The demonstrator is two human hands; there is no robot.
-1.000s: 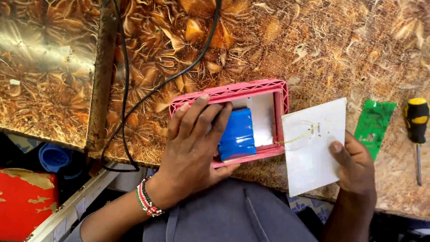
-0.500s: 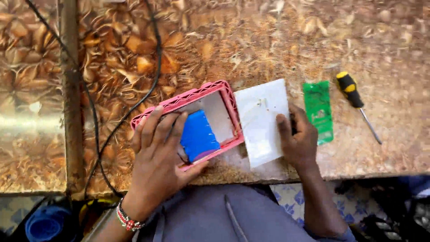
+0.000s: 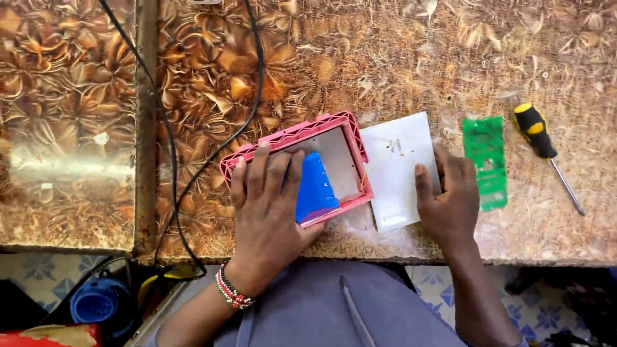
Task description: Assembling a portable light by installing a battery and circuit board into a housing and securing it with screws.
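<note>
A pink plastic casing [image 3: 292, 137] lies open on the brown patterned table [image 3: 398, 58], with a blue battery pack [image 3: 316, 186] inside it. My left hand [image 3: 270, 212] lies flat over the casing's left half, fingers spread on the battery and the rim. A white panel [image 3: 393, 168] rests right of the casing, joined to it by thin wires. My right hand [image 3: 451, 199] presses on the panel's right edge, thumb on its surface.
A green circuit board [image 3: 486, 160] lies right of my right hand. A yellow-and-black screwdriver [image 3: 544, 148] sits farther right. Black cables [image 3: 173, 160] run down the table's left part. A blue round object [image 3: 95, 301] and a red box [image 3: 45, 335] are on the floor.
The view has swung so the casing and hands sit more centred. My hands keep the same hold on the casing and white panel. The objects on the table have not moved.
</note>
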